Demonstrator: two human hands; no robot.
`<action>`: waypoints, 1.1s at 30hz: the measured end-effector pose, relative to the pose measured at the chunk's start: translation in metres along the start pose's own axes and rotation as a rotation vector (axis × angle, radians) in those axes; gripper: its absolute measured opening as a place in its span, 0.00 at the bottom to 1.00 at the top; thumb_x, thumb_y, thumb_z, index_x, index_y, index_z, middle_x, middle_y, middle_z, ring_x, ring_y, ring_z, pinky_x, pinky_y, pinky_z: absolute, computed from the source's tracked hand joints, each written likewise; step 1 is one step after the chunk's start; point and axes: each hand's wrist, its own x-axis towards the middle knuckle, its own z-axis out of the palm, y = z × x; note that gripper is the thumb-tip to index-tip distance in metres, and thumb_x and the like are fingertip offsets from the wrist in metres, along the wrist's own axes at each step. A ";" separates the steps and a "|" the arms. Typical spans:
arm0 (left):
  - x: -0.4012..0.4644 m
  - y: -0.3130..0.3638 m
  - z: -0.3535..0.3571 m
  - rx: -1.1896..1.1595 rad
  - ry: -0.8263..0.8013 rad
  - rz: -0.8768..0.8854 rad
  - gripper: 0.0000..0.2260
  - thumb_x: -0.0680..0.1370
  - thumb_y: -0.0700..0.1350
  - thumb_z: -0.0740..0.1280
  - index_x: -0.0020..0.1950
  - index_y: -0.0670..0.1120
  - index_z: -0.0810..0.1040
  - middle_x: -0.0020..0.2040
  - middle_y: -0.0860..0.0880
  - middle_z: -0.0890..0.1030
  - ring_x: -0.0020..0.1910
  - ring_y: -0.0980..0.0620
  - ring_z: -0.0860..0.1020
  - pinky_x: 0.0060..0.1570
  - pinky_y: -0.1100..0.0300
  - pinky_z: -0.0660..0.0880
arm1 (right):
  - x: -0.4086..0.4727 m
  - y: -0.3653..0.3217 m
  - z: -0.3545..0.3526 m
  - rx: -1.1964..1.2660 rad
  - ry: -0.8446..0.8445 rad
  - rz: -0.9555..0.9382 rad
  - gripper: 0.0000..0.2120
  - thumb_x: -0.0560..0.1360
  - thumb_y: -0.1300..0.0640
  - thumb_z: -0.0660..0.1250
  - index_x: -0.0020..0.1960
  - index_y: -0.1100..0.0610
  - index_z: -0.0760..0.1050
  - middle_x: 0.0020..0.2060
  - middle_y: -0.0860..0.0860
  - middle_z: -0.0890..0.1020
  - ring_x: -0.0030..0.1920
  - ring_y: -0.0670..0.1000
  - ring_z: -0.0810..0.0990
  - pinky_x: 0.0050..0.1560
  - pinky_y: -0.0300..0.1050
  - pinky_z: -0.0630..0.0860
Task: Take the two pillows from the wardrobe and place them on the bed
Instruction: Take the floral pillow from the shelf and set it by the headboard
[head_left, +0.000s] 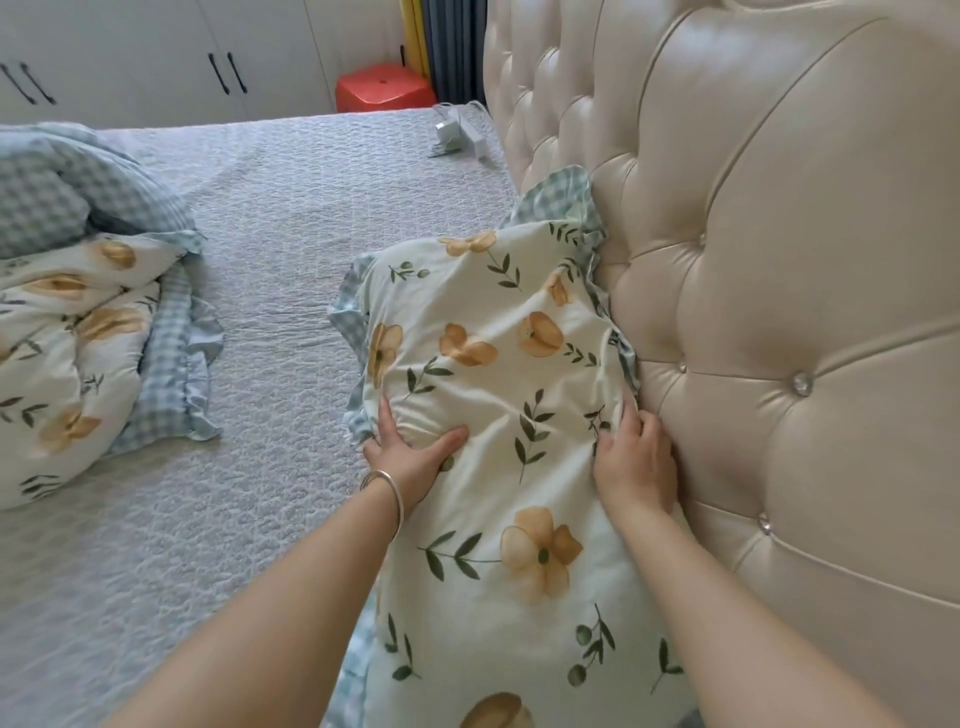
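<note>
The step in hand is placement, judged to be the settling of a pillow at the head of the bed. The floral pillow (498, 374) lies on the grey bedspread (270, 249), its long side touching the padded headboard (779, 291) at 3 o'clock.

The left hand (410, 447) presses on the pillow's left part, fingers spread and fairly straight, thumb dug into the cover; a bangle (387, 493) sits on that wrist. The right hand (634, 457) rests at the pillow's right edge against the headboard. Its fingers curl at the frill, but whether they pinch fabric cannot be told.

More floral fabric runs under both forearms toward 6 o'clock; whether this is the second pillow or the same one cannot be told. A folded quilt (78, 332) of matching print lies at 9 o'clock. The wardrobe (156, 57) at 11 o'clock has its doors shut.

Next move, by judgement: release the pillow once it lies square, then confirm that both pillows are on the bed.
</note>
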 end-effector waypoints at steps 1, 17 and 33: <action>-0.002 0.001 0.001 0.003 -0.018 -0.018 0.52 0.63 0.65 0.73 0.75 0.61 0.40 0.76 0.40 0.49 0.73 0.36 0.56 0.69 0.39 0.56 | -0.008 -0.002 -0.001 -0.014 0.010 0.034 0.23 0.76 0.55 0.59 0.70 0.60 0.62 0.65 0.60 0.69 0.63 0.62 0.68 0.60 0.54 0.67; -0.139 0.025 -0.056 0.370 -0.196 0.308 0.38 0.69 0.53 0.73 0.74 0.49 0.59 0.71 0.44 0.65 0.66 0.44 0.69 0.65 0.49 0.69 | -0.147 -0.045 -0.084 0.302 -0.039 -0.035 0.15 0.75 0.60 0.58 0.61 0.54 0.72 0.61 0.52 0.72 0.63 0.52 0.68 0.50 0.40 0.64; -0.293 -0.028 -0.246 0.394 -0.460 0.701 0.14 0.76 0.47 0.68 0.61 0.49 0.77 0.45 0.56 0.79 0.41 0.59 0.77 0.33 0.74 0.70 | -0.404 -0.114 -0.175 0.296 0.129 0.339 0.14 0.75 0.54 0.59 0.60 0.55 0.74 0.62 0.54 0.71 0.57 0.55 0.73 0.55 0.49 0.74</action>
